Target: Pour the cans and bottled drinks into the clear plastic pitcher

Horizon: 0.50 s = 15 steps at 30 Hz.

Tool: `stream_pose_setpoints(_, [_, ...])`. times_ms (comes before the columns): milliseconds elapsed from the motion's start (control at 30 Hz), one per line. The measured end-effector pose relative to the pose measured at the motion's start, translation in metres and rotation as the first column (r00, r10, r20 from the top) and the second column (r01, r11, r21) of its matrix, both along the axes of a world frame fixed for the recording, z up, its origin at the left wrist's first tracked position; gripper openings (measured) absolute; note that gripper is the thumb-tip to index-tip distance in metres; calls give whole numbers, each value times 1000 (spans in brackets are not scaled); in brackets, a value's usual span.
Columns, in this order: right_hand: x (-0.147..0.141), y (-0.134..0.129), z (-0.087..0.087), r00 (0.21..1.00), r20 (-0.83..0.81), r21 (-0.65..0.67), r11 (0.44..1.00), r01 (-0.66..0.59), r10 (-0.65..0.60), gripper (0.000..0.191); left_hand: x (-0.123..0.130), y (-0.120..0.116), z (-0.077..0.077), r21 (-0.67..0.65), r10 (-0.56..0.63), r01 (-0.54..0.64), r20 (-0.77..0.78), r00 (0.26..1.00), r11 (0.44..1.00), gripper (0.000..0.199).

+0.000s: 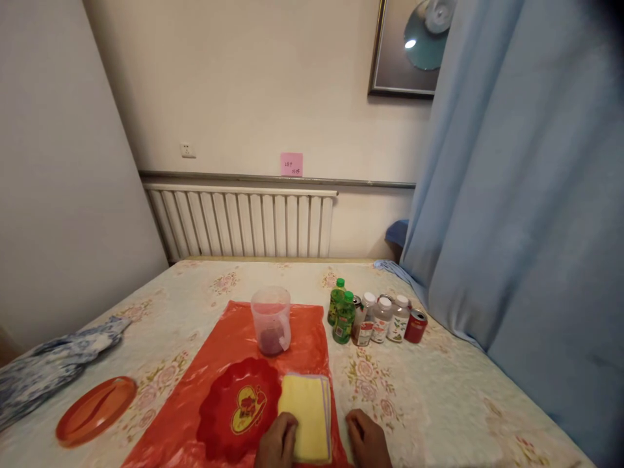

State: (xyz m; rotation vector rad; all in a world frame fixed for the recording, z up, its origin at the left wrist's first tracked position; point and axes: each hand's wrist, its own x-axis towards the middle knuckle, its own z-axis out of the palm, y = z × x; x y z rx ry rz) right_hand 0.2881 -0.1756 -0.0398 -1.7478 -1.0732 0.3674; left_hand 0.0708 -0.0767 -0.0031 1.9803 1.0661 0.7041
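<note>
My left hand (277, 443) rests with curled fingers over the left edge of a folded yellow cloth (308, 409); no grip on the cloth shows. Loosely closed, my right hand (366, 439) lies on the flowered cover to the right of that cloth. A red scalloped plate (219, 413) with a gold heart design sits just left of my left hand. Behind the plate and cloth stands a translucent measuring jug (271, 320) with something dark in its bottom. These things lie on a red plastic sheet (195, 383).
Green-capped bottles (344, 320), several white-capped bottles (381, 322) and a red can (416, 326) stand at the right. An orange-red lid (96, 411) and a blue-white patterned cloth (58, 364) lie at the left. A blue curtain (497, 182) hangs along the right side.
</note>
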Motion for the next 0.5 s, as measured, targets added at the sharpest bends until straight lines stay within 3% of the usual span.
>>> stream_pose_setpoints(267, [1, -3, -6, 1000, 19, 12, 1000, -17, 17, 34, 9, 2, -24, -29, -73, 70, -106, 992, 997, 22])
stream_pose_setpoints(500, [-1, -5, -6, 1000, 12, -1, 1000, -11, 11, 39, 11, 2, -23, -39, -21, 18, -94, 995, 999, 21])
